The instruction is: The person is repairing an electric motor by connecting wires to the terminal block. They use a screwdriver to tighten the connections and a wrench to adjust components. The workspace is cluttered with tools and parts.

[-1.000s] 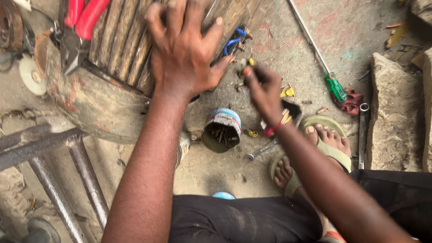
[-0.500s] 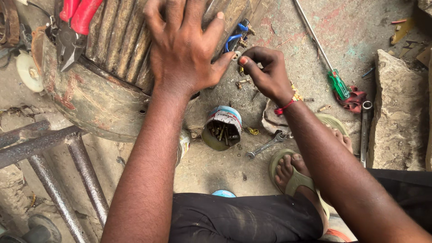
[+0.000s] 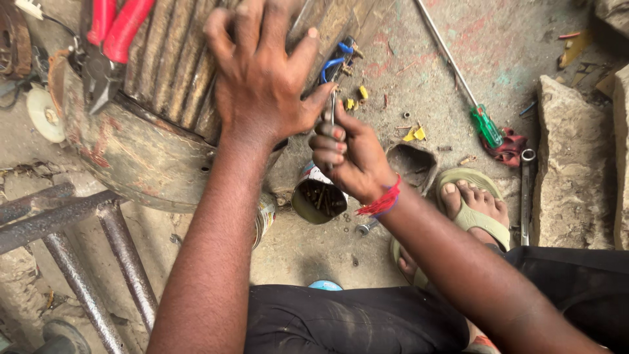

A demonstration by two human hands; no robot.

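My left hand [image 3: 262,78] lies flat with spread fingers on the ribbed casing of a large rusty motor [image 3: 151,124] that rests on the ground. My right hand [image 3: 347,154], with a red thread on the wrist, is closed around a thin metal tool [image 3: 332,105] whose shaft points up beside my left thumb. Just under that hand stands a small open tin [image 3: 319,200] holding several screws and bolts.
Red-handled pliers [image 3: 108,39] lie on top of the motor. A green-handled screwdriver [image 3: 481,121] and a spanner [image 3: 525,196] lie at the right by a stone block [image 3: 570,170]. Metal stand legs [image 3: 78,262] are at lower left. My sandalled foot [image 3: 472,203] rests nearby.
My right hand has moved left and up from the ground by my foot, closed on the thin tool, and now sits next to my left thumb. The left hand stayed on the motor.
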